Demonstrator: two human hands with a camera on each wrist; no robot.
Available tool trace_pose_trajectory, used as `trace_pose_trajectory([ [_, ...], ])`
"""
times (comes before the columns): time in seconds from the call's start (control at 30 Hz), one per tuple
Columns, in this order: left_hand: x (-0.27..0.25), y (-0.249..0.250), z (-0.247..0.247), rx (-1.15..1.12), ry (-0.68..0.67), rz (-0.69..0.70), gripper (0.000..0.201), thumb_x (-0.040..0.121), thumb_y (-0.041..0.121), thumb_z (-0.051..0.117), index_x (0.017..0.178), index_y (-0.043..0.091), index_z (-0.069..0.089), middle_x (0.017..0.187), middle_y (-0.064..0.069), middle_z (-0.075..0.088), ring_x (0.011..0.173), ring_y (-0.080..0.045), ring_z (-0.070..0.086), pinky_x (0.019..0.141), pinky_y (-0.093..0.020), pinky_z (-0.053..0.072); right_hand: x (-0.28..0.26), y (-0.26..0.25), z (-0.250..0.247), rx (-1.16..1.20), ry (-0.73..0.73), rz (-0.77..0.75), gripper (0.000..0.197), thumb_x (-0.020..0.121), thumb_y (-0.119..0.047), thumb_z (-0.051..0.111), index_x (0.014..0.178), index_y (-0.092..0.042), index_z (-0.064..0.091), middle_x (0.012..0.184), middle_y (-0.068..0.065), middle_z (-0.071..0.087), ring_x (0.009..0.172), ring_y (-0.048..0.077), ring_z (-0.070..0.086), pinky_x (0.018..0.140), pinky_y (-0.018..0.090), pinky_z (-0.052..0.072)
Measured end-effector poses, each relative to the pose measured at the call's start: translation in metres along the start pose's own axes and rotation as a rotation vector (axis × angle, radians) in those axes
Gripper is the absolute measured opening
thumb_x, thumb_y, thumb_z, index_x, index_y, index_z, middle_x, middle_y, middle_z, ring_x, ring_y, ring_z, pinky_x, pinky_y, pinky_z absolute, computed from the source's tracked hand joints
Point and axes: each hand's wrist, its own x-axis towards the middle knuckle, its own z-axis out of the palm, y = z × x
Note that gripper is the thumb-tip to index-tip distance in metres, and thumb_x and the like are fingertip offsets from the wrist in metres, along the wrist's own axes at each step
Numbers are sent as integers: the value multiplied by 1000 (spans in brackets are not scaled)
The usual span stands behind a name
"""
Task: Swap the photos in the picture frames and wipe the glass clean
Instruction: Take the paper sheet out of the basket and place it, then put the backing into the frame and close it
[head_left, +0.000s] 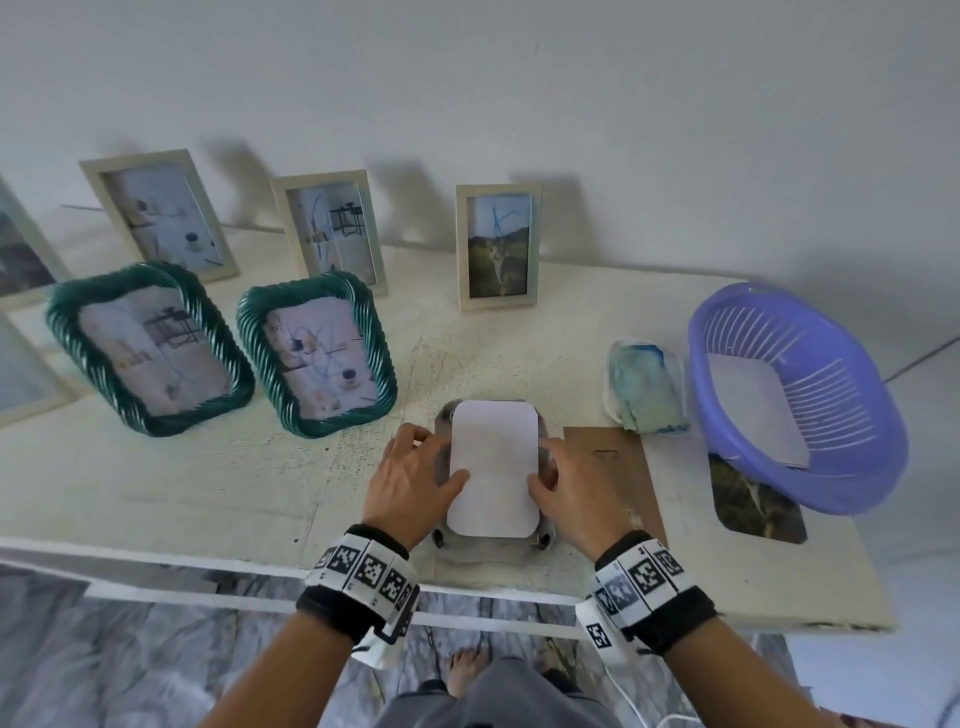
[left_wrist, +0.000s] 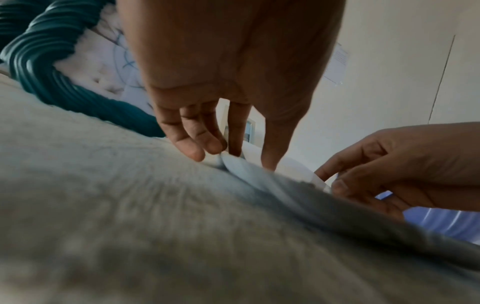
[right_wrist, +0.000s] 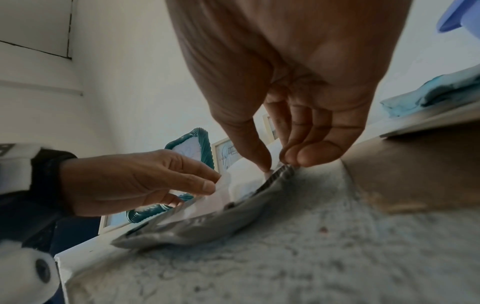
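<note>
A grey picture frame (head_left: 493, 544) lies face down near the table's front edge. A white, blank-backed photo (head_left: 493, 467) rests on its back. My left hand (head_left: 439, 457) pinches the photo's left edge, thumb on top and fingers curled at the frame's side. My right hand (head_left: 543, 462) pinches the right edge in the same way. In the right wrist view the photo (right_wrist: 241, 179) lifts slightly under my left hand (right_wrist: 155, 176), while my right hand (right_wrist: 280, 158) has its thumb on the paper above the frame (right_wrist: 207, 226). The left wrist view shows my left hand (left_wrist: 223, 144) and right hand (left_wrist: 389, 164).
Two teal rope-edged frames (head_left: 150, 348) (head_left: 317, 353) stand to the left, with cream frames (head_left: 497, 247) along the wall behind. A brown backing board (head_left: 613, 467), a blue-stained cloth (head_left: 647, 384), a purple basket (head_left: 883, 467) and a loose landscape photo (head_left: 753, 504) lie to the right.
</note>
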Motion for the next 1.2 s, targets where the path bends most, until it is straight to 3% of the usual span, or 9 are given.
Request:
trace_pose_trajectory([
  [0.1, -2, -1, 3, -30, 9, 6, 46, 86, 34, 70, 129, 21, 58, 121, -5, 45, 112, -25, 51, 89, -35, 48, 1, 3, 3, -10, -20, 5, 26, 90, -16, 57, 115, -13, 62, 68, -10, 43, 59, 5, 42, 51, 18, 26],
  [0.33, -4, -8, 4, -91, -20, 19, 49, 85, 31, 72, 130, 16, 59, 127, -3, 42, 110, -23, 53, 94, -36, 49, 2, 7, 7, 3, -39, -17, 22, 88, -17, 58, 109, -16, 62, 74, 0, 53, 66, 13, 47, 58, 26, 32],
  [0.47, -4, -11, 5, -121, -24, 30, 50, 85, 29, 72, 131, 14, 59, 128, -2, 41, 111, -20, 52, 99, -37, 48, 1, 8, 7, -12, -53, -23, 21, 89, -20, 58, 108, -15, 63, 75, -1, 53, 65, 10, 45, 52, 17, 25],
  [0.7, -4, -18, 6, -160, 1, 72, 47, 88, 30, 71, 130, 14, 60, 126, 0, 43, 101, -15, 53, 94, -32, 49, -1, 4, 2, -17, -43, -28, 21, 90, -21, 58, 108, -12, 63, 72, -3, 49, 62, 4, 41, 53, 18, 24],
  [0.77, -6, -21, 6, -181, 36, 91, 44, 88, 27, 71, 129, 14, 61, 124, 0, 45, 97, -14, 57, 89, -30, 50, -4, 2, -4, -33, -1, -36, 21, 92, -23, 59, 108, -10, 63, 73, -3, 51, 62, 6, 44, 53, 20, 30],
  [0.87, -9, -30, 5, -206, 95, 122, 38, 88, 21, 71, 125, 15, 63, 117, 3, 49, 93, -13, 60, 83, -30, 52, -12, 4, -17, -155, 128, -31, 23, 92, -30, 58, 106, -12, 62, 80, 2, 58, 66, 17, 53, 60, 34, 46],
  [0.97, -13, -40, 7, -212, 132, 173, 33, 88, 16, 70, 121, 14, 66, 111, 4, 55, 93, -16, 61, 82, -33, 54, -24, 15, -30, -363, 187, 152, 32, 92, -41, 54, 104, -12, 58, 98, 6, 56, 82, 21, 53, 60, 31, 43],
  [1.07, -16, -46, 9, -216, 137, 204, 38, 89, 36, 57, 119, 14, 67, 107, 5, 61, 96, -16, 60, 85, -32, 51, -35, 28, -35, -550, 120, 361, 53, 87, -60, 52, 109, -11, 56, 108, 10, 54, 96, 28, 52, 66, 34, 44],
  [1.2, -19, -51, 12, -254, 139, 221, 43, 87, 42, 50, 118, 16, 67, 107, 10, 61, 97, -14, 58, 86, -30, 48, -46, 38, -31, -449, 59, 471, 61, 83, -64, 56, 112, -10, 52, 116, 10, 49, 107, 29, 46, 74, 35, 45],
])
